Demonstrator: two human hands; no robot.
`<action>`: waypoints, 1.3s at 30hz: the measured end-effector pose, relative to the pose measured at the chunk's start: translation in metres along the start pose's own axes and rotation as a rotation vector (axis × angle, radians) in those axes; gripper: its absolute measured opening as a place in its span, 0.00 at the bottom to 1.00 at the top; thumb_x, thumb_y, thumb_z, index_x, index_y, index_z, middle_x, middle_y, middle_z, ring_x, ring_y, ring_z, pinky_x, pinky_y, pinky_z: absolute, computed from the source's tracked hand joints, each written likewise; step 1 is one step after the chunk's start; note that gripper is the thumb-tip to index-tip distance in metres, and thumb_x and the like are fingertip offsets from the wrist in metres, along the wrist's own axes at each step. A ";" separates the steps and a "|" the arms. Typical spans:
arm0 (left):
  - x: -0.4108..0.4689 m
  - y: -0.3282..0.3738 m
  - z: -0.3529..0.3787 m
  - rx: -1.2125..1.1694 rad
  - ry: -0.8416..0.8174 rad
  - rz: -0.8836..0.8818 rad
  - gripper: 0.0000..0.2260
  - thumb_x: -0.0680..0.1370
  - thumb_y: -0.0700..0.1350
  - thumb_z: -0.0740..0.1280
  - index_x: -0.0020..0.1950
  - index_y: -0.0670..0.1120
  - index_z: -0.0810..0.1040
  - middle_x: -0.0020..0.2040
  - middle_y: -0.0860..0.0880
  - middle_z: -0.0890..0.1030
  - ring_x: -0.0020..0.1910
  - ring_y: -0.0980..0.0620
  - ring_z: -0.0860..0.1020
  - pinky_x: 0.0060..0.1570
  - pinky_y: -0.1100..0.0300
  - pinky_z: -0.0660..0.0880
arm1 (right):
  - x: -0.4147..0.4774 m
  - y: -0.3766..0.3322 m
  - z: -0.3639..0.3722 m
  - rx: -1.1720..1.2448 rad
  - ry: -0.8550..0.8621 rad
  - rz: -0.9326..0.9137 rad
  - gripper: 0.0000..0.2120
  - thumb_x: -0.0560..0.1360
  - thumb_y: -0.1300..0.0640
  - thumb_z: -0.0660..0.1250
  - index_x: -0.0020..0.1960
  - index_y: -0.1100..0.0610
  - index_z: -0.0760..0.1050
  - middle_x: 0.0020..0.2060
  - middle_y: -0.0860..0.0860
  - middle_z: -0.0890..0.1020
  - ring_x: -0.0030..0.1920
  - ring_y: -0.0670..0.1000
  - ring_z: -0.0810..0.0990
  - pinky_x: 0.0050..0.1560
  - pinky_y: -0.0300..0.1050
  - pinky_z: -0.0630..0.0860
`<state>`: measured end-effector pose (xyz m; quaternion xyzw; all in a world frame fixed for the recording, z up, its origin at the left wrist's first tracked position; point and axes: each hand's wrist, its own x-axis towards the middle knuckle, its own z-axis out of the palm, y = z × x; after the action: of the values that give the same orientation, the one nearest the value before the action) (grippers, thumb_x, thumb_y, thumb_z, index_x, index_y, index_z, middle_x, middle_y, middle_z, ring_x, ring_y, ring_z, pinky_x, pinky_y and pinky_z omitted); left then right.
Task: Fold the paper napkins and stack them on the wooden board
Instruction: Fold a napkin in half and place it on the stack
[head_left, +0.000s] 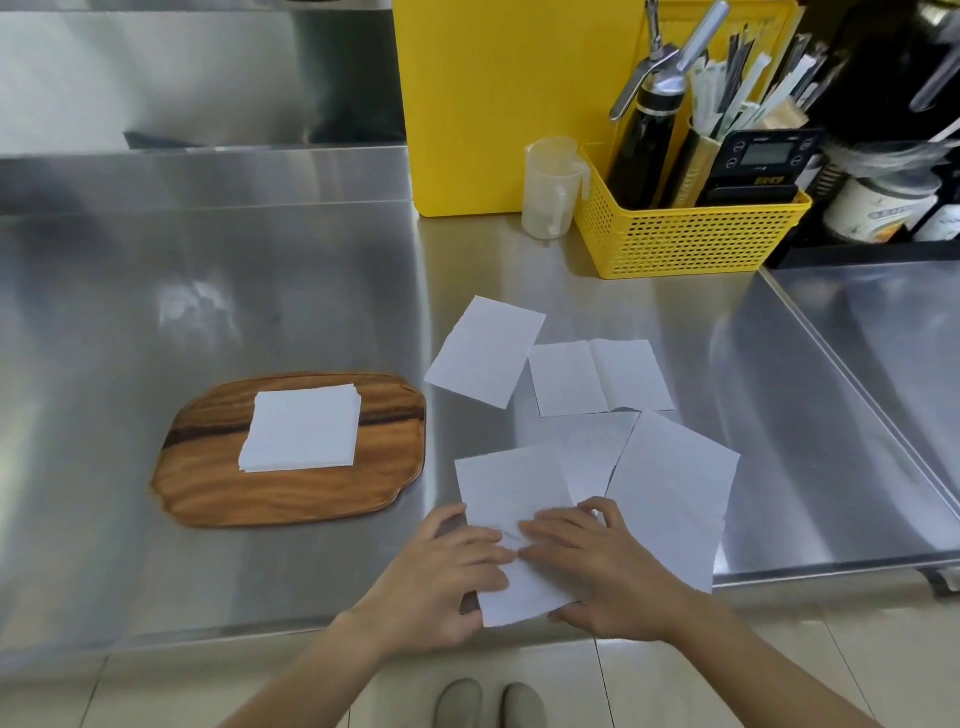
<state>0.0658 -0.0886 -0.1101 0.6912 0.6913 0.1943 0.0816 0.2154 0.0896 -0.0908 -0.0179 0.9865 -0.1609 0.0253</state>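
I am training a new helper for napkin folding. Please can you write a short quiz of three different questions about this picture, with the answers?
1. True or false: a stack of folded napkins already lies on the wooden board.
2. Which napkin are the left hand and right hand pressing? A) the one nearest the yellow basket B) the one at the near edge of the steel counter C) the top one of the stack
3. On which side of the loose napkins does the board lie, as the person sees it?

Key:
1. True
2. B, the near napkin
3. The left side
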 end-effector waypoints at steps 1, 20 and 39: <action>-0.001 0.001 0.002 -0.018 0.003 0.003 0.06 0.66 0.45 0.70 0.42 0.52 0.79 0.51 0.56 0.83 0.59 0.57 0.74 0.66 0.54 0.57 | -0.001 -0.001 0.001 0.053 0.009 0.005 0.23 0.64 0.40 0.66 0.56 0.48 0.73 0.58 0.47 0.80 0.60 0.45 0.69 0.58 0.44 0.58; 0.047 -0.005 -0.035 -0.458 0.274 -0.509 0.08 0.77 0.49 0.64 0.44 0.47 0.78 0.36 0.43 0.80 0.35 0.48 0.74 0.32 0.65 0.65 | 0.035 0.008 -0.044 0.562 0.293 0.424 0.05 0.73 0.59 0.66 0.43 0.59 0.80 0.37 0.47 0.80 0.41 0.45 0.76 0.39 0.27 0.66; 0.040 -0.017 -0.015 -0.048 0.032 -0.186 0.10 0.70 0.54 0.69 0.45 0.49 0.78 0.48 0.50 0.80 0.50 0.52 0.73 0.53 0.60 0.65 | 0.034 0.029 -0.030 0.248 0.208 0.234 0.12 0.68 0.47 0.68 0.44 0.55 0.77 0.44 0.46 0.75 0.48 0.44 0.67 0.52 0.38 0.57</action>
<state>0.0427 -0.0511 -0.0967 0.6186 0.7489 0.2133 0.1051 0.1786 0.1249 -0.0727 0.1167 0.9517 -0.2783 -0.0562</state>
